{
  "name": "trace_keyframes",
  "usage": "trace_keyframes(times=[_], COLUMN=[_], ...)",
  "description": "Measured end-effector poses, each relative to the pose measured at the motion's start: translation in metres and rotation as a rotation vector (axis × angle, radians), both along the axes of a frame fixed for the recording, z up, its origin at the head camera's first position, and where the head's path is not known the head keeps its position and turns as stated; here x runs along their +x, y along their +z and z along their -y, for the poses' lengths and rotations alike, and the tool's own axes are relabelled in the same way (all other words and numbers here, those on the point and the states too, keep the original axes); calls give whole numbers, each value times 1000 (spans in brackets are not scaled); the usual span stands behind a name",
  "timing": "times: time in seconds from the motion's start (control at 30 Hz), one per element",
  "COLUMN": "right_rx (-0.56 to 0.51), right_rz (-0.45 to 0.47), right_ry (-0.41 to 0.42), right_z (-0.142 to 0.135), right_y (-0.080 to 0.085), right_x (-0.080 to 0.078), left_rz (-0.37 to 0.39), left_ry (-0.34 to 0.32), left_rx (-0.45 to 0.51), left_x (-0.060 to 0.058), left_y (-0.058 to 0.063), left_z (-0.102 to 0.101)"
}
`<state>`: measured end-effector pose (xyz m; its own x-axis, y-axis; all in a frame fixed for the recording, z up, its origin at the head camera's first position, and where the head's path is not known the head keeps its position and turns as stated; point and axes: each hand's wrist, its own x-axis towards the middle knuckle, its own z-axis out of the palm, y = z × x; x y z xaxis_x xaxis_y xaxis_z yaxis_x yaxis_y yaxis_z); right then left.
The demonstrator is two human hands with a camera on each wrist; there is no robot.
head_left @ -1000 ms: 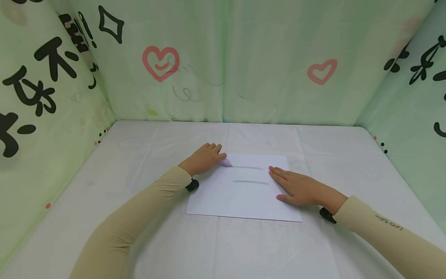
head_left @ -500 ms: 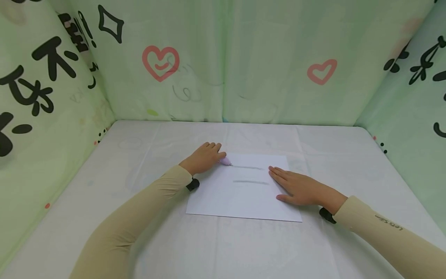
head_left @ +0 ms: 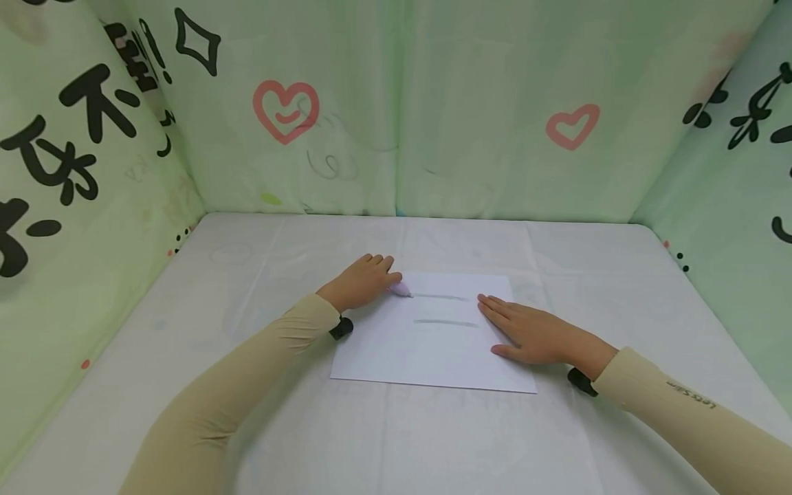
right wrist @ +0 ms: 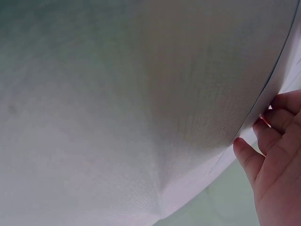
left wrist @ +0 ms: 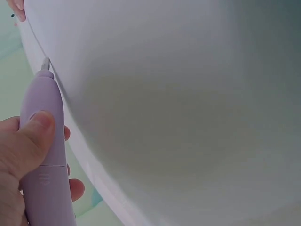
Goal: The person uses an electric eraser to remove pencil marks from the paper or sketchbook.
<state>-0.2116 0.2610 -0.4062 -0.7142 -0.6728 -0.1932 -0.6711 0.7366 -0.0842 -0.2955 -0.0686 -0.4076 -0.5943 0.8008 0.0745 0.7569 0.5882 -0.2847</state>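
Observation:
My left hand [head_left: 361, 282] grips a lilac pen-shaped tool [left wrist: 43, 101] with a slim grey metal tip. In the left wrist view the thumb presses along its barrel and fingertips show on the far side. Its tip points right, close to the left end of the upper of two grey lines on a white sheet of paper [head_left: 396, 354]. Most of the tool is hidden by the hand in the head view. My right hand [head_left: 526, 331] lies flat, fingers extended, on the sheet's right part. In the right wrist view, its fingertips [right wrist: 243, 146] rest at the paper.
A white cloth [head_left: 297, 440] covers the table under the paper. Green curtains [head_left: 470, 75] with hearts and black lettering enclose the back and both sides. Black bands [head_left: 342, 328] sit at the wrists, below beige sleeves.
The left hand and the tool's tip shift only slightly up and back down near the upper line's left end. The right hand and the paper stay in place.

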Motion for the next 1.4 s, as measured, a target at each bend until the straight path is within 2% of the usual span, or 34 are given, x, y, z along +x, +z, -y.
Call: trace_keyframes(times=[0.2, 0.53, 0.87, 1.4], right_rx=[-8, -10, -27, -13], right_rz=[-5, -5, -28, 5], right_ry=[5, 17, 26, 1], right_z=[0, 0, 0, 0], right_y=[0, 3, 1, 0], right_x=[0, 2, 1, 0], left_rz=[29, 17, -14, -3], left_ry=[21, 31, -5, 12], left_rx=[-3, 7, 16, 8], left_x=[0, 0, 0, 1], left_y=[1, 4, 1, -1], left_z=[-2, -5, -3, -1])
